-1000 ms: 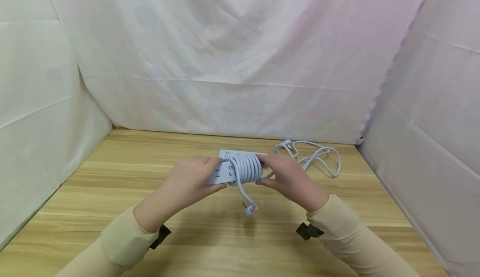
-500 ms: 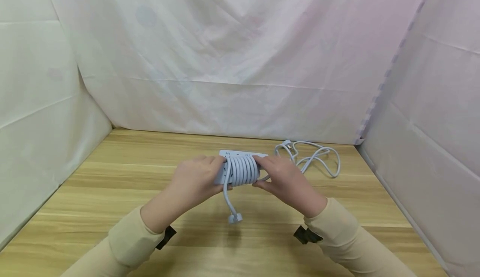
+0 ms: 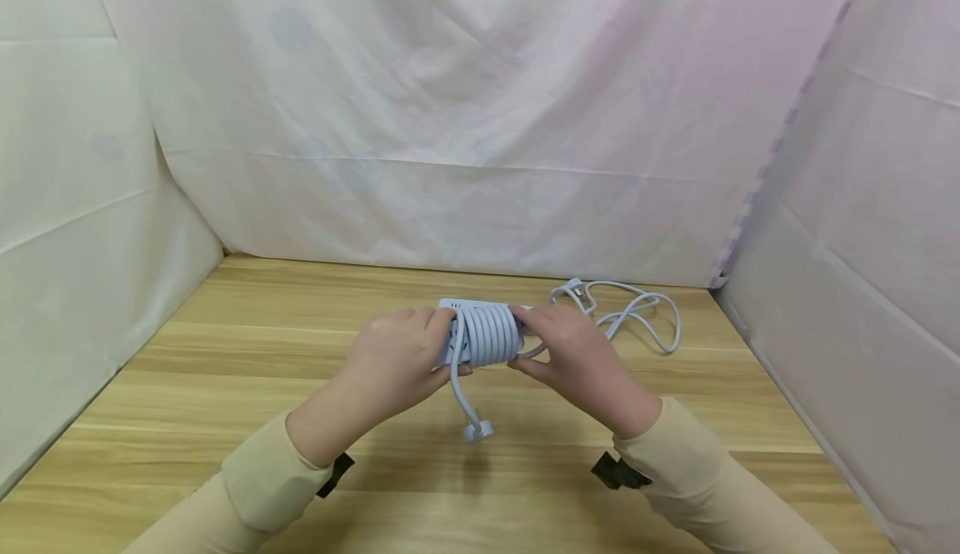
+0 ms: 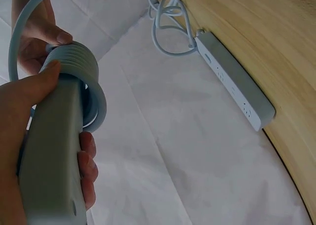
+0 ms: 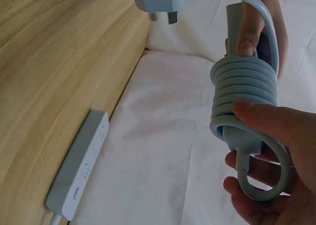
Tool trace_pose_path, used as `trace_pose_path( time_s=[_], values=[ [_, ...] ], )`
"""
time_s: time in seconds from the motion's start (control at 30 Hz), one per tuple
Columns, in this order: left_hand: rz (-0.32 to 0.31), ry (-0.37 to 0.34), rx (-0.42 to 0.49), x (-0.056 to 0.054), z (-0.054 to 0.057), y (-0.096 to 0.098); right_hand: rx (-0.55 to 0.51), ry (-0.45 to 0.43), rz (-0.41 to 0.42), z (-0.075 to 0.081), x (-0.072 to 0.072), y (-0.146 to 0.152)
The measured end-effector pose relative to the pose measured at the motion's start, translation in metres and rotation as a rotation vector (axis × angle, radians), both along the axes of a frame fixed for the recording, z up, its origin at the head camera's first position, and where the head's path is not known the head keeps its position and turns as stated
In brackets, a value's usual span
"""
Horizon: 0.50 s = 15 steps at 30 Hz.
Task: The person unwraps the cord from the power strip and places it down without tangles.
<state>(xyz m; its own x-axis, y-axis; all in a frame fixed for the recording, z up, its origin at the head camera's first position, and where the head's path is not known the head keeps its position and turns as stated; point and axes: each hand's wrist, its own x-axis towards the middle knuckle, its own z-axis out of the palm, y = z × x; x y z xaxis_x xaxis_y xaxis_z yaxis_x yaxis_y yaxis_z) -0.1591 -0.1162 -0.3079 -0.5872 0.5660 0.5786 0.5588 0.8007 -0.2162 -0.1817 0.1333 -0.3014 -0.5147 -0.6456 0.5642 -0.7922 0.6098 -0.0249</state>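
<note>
Between both hands, above the table, is a white power strip (image 4: 52, 151) with its cord (image 3: 493, 336) wound round it in several close turns. My left hand (image 3: 393, 358) grips the strip's left end, thumb along its near side and fingertips round the far side in the left wrist view. At the other end my right hand (image 3: 573, 354) holds the strip and outermost coils, its thumb (image 5: 266, 118) pressing the cord. A short loop of cord bends out there. From the left side of the coils a free length hangs down, ending in a plug (image 3: 477, 431) with metal prongs.
A second power strip (image 4: 232, 79) lies on the wooden table (image 3: 300, 304) behind the held one, partly hidden in the head view. Its loose cord (image 3: 660, 300) loops to the right, with a plug (image 3: 576, 286). White cloth walls (image 3: 465, 121) enclose the back and sides.
The left hand has shifted slightly right, toward the coils. The wound strip has turned a little, and the dangling plug has swung left, then slightly back right. The second strip has stayed put.
</note>
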Motion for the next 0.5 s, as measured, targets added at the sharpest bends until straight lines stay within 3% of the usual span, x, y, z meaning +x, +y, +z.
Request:
trace_pose_path(
  time_s=[0.2,0.37,0.5],
  values=[
    [-0.007,-0.026,0.031,0.000,0.003,0.000,-0.084,-0.002,0.029,0.009,0.006,0.002],
    [-0.004,-0.034,0.062,0.000,0.005,-0.001,-0.222,0.063,0.144,0.017,0.018,0.000],
    [0.001,-0.035,0.073,-0.001,0.006,-0.002,-0.249,0.085,0.245,0.014,0.028,-0.009]
  ],
)
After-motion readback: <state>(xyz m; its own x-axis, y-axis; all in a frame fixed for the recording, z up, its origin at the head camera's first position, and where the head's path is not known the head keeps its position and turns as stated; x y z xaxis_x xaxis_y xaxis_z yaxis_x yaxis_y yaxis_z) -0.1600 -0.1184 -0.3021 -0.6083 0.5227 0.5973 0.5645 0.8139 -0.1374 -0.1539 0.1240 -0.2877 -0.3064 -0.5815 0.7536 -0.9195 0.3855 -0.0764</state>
